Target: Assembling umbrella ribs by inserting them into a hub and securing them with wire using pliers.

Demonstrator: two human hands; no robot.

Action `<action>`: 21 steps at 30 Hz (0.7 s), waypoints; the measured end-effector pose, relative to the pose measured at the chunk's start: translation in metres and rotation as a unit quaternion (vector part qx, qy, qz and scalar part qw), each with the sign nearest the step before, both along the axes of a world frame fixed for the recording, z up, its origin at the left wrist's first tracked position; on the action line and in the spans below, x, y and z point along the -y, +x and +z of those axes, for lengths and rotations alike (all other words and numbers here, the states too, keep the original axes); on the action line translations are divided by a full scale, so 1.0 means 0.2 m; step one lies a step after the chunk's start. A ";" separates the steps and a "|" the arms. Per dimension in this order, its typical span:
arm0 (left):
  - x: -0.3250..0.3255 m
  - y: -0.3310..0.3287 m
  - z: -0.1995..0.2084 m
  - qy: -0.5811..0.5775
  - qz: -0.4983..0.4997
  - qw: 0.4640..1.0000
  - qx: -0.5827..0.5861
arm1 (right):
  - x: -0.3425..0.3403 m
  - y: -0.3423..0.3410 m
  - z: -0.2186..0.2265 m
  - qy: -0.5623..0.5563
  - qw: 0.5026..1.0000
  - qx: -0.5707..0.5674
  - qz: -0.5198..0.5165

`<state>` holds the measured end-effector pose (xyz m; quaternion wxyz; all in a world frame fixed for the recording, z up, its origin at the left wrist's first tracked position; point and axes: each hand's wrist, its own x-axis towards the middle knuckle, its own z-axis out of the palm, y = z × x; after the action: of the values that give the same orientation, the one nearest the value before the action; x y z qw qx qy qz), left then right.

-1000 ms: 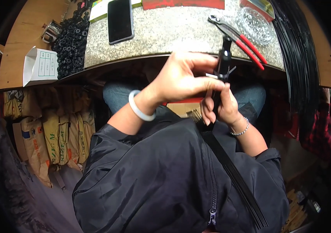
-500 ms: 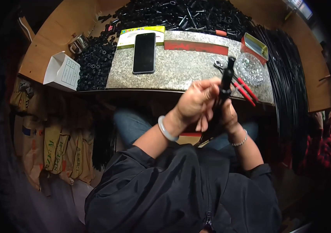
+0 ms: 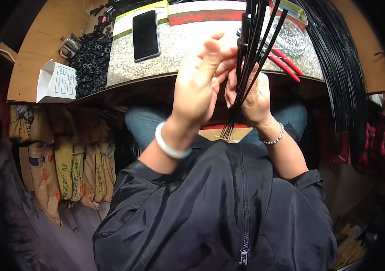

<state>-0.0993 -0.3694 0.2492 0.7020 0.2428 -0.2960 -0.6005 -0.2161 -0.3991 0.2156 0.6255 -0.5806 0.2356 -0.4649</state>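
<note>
A black umbrella frame (image 3: 243, 67), with thin ribs around a thicker dark shaft, stands steeply between my hands above my lap. Its ribs fan apart toward the top and draw together toward the lower end. My right hand (image 3: 256, 97), with a beaded bracelet at the wrist, is closed around the ribs at mid-length. To the left of the frame is my left hand (image 3: 197, 86), a pale bangle on its wrist. Its fingers are apart and bent toward the shaft, slightly blurred; whether the fingertips touch it is hard to see.
On the stone-topped bench (image 3: 125, 67) lie a phone (image 3: 146, 35), red-handled pliers (image 3: 285, 65) and a red strip (image 3: 206, 17). Small black toothed parts (image 3: 94, 63) are heaped beside a white carton (image 3: 58, 82). Long black rods (image 3: 337, 67) hang over the right edge. Sacks (image 3: 66, 171) stand at lower left.
My left hand has loosened its pinch on the black shaft and moved left. The ribs now spread upward above my right hand. My view has shifted, so the bench sits higher.
</note>
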 end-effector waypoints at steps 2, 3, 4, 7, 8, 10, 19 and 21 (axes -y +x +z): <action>-0.09 -0.07 0.04 -0.073 0.046 0.991 0.100 | -0.01 -0.02 -0.05 0.034 0.998 0.034 -0.033; -0.10 -0.10 0.03 -0.147 0.062 0.979 0.129 | -0.04 0.01 -0.03 -0.043 0.994 0.013 -0.100; -0.10 -0.12 0.03 -0.102 0.103 0.979 0.145 | -0.04 0.00 -0.03 -0.015 0.998 0.002 -0.066; -0.06 -0.14 0.02 -0.033 0.189 0.938 0.288 | -0.05 0.03 -0.09 -0.134 0.982 -0.003 -0.132; -0.03 -0.14 0.01 -0.060 0.213 0.934 0.281 | -0.07 0.01 -0.11 -0.123 0.985 -0.005 -0.123; -0.02 -0.13 -0.01 -0.063 0.222 0.936 0.267 | -0.08 0.03 -0.11 -0.112 0.987 0.007 -0.117; 0.00 -0.04 -0.08 -0.065 0.119 0.982 0.134 | -0.10 -0.01 -0.06 0.051 0.973 0.217 -0.066; -0.01 -0.04 -0.10 -0.065 0.120 0.982 0.128 | -0.10 -0.03 -0.06 0.072 0.973 0.215 -0.046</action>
<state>-0.1073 -0.3679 0.2299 0.7396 0.3055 -0.3904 -0.4552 -0.2227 -0.3800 0.2046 0.6797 -0.4089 0.1549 -0.5888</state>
